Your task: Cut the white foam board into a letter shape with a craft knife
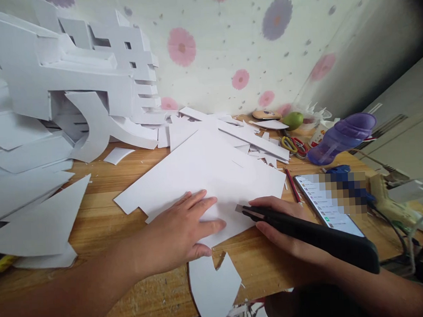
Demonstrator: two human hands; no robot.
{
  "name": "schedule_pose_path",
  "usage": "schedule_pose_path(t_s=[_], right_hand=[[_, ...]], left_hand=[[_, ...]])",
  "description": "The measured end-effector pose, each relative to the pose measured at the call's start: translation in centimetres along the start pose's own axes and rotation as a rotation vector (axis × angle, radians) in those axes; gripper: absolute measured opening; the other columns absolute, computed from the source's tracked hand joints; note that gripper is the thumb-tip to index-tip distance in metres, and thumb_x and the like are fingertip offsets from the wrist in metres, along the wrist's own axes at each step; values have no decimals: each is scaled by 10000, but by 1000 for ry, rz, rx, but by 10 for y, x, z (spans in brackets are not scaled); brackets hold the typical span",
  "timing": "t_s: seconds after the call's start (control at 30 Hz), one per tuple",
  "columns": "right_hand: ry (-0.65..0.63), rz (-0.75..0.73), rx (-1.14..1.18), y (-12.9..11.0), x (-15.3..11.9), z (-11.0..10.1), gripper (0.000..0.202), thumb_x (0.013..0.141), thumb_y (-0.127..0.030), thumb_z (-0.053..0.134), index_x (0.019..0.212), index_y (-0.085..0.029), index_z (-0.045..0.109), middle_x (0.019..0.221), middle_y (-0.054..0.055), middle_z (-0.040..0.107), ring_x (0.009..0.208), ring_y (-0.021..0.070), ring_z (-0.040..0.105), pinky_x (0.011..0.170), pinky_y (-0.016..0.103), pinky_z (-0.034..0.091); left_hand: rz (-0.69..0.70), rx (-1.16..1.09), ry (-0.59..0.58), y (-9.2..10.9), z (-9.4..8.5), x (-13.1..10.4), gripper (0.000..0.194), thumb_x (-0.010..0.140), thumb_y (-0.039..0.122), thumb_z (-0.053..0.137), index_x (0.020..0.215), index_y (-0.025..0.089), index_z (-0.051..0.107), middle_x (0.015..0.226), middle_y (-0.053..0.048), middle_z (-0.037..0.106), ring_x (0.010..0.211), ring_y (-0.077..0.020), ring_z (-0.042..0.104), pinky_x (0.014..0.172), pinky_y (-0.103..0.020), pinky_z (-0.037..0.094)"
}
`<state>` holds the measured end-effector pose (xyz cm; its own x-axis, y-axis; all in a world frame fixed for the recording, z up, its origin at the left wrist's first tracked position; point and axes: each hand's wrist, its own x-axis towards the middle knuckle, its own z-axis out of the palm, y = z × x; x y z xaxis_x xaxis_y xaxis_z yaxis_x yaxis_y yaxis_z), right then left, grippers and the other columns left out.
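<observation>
A large white foam board sheet [212, 172] lies on the wooden table in the middle. My left hand [185, 226] rests flat on its lower left part, fingers spread, holding nothing. At the sheet's lower right edge, my right hand [289, 225] is closed around a black utility knife [315, 236]. The knife's short blade points left, over the sheet. A thin line shows on the sheet's upper right part. Below the sheet, a curved white cutout [214, 291] with a notch hangs over the table's front edge.
White board structures [86, 75] and loose pieces [41, 224] fill the left. Scraps lie behind the sheet. To the right are a phone [323, 204], a red pencil [293, 185], scissors [294, 145], a purple bottle [341, 135], a green apple [293, 120], a glue gun [394, 201] and cables.
</observation>
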<state>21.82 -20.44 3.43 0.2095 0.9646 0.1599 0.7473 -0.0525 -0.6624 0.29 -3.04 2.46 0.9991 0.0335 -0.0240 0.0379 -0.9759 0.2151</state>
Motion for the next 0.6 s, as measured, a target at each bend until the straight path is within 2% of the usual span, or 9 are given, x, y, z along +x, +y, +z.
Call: schedule_pose_path(t_s=[0.27, 0.6], right_hand=[[24, -41, -45, 2, 0, 4, 267, 869, -298, 581, 1125, -231, 614, 1001, 43, 744, 864, 194, 714, 759, 332, 568], [70, -179, -78, 4, -2, 6, 256, 863, -214, 600, 1119, -218, 613, 970, 31, 743, 827, 150, 710, 755, 255, 563]], left_hand=[[11, 56, -32, 5, -6, 0, 508, 838, 412, 698, 1314, 298, 562, 1486, -176, 428, 1420, -421, 287, 1082, -613, 357], [19, 59, -20, 1, -3, 1, 516, 837, 418, 700, 1323, 312, 562, 1494, -164, 423, 1418, -419, 293, 1083, -606, 357]])
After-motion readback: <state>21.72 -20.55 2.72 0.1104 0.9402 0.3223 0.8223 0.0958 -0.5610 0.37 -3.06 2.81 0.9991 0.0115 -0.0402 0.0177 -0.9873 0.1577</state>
